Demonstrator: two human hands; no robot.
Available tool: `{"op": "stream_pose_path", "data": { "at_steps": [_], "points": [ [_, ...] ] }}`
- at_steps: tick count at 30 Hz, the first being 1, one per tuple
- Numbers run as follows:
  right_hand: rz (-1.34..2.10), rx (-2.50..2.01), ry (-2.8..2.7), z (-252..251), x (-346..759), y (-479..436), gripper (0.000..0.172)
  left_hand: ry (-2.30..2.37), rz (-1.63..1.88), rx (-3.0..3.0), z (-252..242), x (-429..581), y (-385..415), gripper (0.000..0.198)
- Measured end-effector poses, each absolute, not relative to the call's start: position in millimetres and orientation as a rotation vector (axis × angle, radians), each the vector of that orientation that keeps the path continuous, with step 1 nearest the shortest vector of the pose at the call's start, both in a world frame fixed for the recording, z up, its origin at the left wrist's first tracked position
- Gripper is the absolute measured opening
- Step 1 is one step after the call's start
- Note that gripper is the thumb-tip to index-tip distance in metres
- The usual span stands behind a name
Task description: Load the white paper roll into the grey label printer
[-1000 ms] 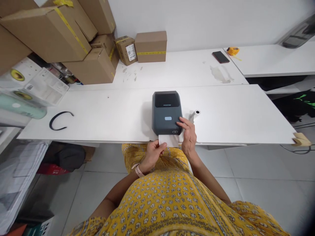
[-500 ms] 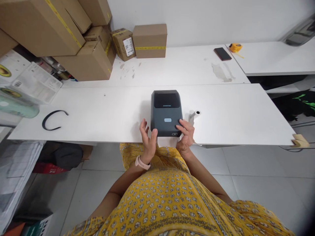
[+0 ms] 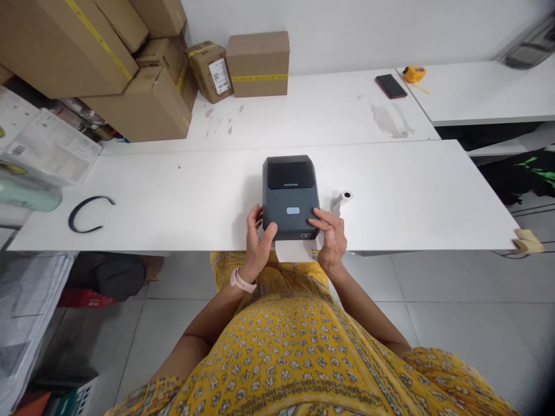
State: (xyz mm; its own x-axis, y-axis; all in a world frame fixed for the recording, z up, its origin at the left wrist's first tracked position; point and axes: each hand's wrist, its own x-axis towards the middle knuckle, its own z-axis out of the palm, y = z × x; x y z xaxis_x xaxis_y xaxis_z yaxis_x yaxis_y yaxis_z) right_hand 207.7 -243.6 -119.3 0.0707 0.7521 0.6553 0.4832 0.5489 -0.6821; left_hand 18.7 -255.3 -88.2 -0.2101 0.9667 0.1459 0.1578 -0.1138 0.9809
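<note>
A dark grey label printer point(image 3: 288, 196) stands on the white table close to its front edge. It has a black window and a light blue button on top. A strip of white paper point(image 3: 293, 251) sticks out from its front and hangs over the table edge. My left hand point(image 3: 259, 237) holds the printer's left side, fingers along the wall and thumb at the front corner. On the other side, my right hand point(image 3: 332, 234) grips the front right corner with its fingertips on the casing. Just right of the printer lies a small white paper roll point(image 3: 344, 197).
Cardboard boxes point(image 3: 260, 63) are stacked at the back left. A black headband point(image 3: 87, 215) lies on the left of the table point(image 3: 411, 196). At the back right are a phone point(image 3: 391, 86) and a yellow tape measure point(image 3: 415, 73). A green bottle point(image 3: 32, 195) is at the left edge.
The fingers of my left hand have come closer against the printer's side. My right hand has shifted slightly outward, and more of the paper strip shows. The view has moved a little.
</note>
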Motion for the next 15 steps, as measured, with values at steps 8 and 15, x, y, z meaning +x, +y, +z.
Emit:
{"op": "stream_pose_path", "data": {
  "at_steps": [8, 15],
  "points": [
    [0.307, -1.014, -1.674, -79, 221, -260, 0.047, 1.371, 1.050, 0.960, -83, 24, -320, 0.047],
    [0.082, -1.077, -1.816, -81, 209, -256, 0.040, 1.224, 1.049, 0.795, -69, 38, -306, 0.043]
  ]
}}
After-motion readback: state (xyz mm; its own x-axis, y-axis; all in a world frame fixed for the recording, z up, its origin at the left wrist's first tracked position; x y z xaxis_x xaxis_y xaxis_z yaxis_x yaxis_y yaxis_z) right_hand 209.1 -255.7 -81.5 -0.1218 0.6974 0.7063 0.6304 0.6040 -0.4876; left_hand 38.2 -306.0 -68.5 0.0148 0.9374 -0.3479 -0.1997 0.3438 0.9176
